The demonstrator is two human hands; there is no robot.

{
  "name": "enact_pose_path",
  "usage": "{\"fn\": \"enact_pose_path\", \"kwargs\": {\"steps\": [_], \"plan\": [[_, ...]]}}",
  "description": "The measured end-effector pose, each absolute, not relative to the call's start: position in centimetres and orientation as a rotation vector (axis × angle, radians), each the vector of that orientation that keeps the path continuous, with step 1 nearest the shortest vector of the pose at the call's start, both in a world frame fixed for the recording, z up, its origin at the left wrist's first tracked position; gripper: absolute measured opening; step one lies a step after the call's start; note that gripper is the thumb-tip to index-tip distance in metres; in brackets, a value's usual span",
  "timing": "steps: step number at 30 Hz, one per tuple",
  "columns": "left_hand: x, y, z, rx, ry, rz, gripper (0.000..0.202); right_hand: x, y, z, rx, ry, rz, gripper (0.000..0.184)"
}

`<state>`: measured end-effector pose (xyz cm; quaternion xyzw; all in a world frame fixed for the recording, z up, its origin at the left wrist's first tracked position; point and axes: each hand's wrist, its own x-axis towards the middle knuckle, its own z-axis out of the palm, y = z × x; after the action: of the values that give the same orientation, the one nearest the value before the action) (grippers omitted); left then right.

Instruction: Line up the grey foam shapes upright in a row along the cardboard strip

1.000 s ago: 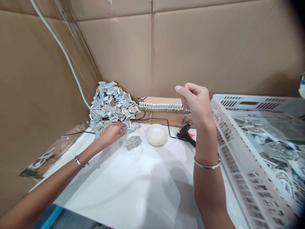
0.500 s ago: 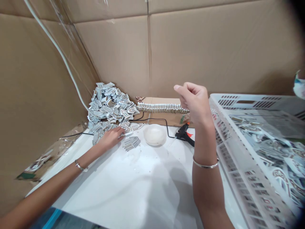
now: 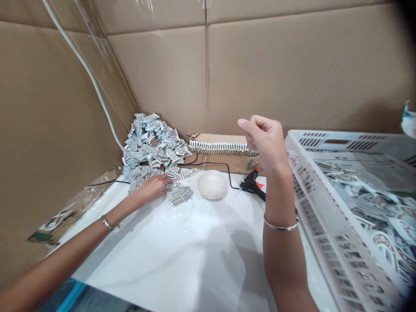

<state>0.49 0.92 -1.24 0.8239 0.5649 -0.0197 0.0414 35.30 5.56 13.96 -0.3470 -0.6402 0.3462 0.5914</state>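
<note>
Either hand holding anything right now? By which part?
Left hand lies flat on a cutout piece at the edge of the pile, not gripping. Right hand is raised, thumb and forefinger pinched; contents cannot be told.

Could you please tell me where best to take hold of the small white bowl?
I'd pinch the bowl by its near rim, from above and in front: it sits upright, shallow and open, with bare table before it, while the glue gun and a cut-out flank it.

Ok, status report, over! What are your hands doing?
Left hand on cutout beside the pile. Right hand raised, pinched shut, contents unclear. Bowl close by.
</note>
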Motion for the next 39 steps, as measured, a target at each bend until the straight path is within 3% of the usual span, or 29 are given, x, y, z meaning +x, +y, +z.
{"fn": "enact_pose_path", "kwargs": {"steps": [6,24,29,35,39], "plan": [[-0.2,1.1,-0.5,2.406,1.748,0.04,0.045,35.3,5.5,14.1,-0.802,-1.483,0.812,0.048],[0.0,-1.0,-0.1,2.354,1.628,0.026,0.035,35.2,5.6,13.9,-0.812,-1.498,0.811,0.05],[-0.2,-1.8,0.0,2.331,1.606,0.012,0.046,35.2,5.7,13.8,-0.801,-1.494,0.804,0.049],[-0.3,-1.5,-0.9,2.343,1.69,0.056,0.028,35.1,5.6,13.9,-0.8,-1.496,0.816,0.049],[-1.2,-1.2,0.8,2.279,1.869,0.108,0.029,35.2,5.6,13.8,-0.809,-1.486,0.809,0.049]]}}
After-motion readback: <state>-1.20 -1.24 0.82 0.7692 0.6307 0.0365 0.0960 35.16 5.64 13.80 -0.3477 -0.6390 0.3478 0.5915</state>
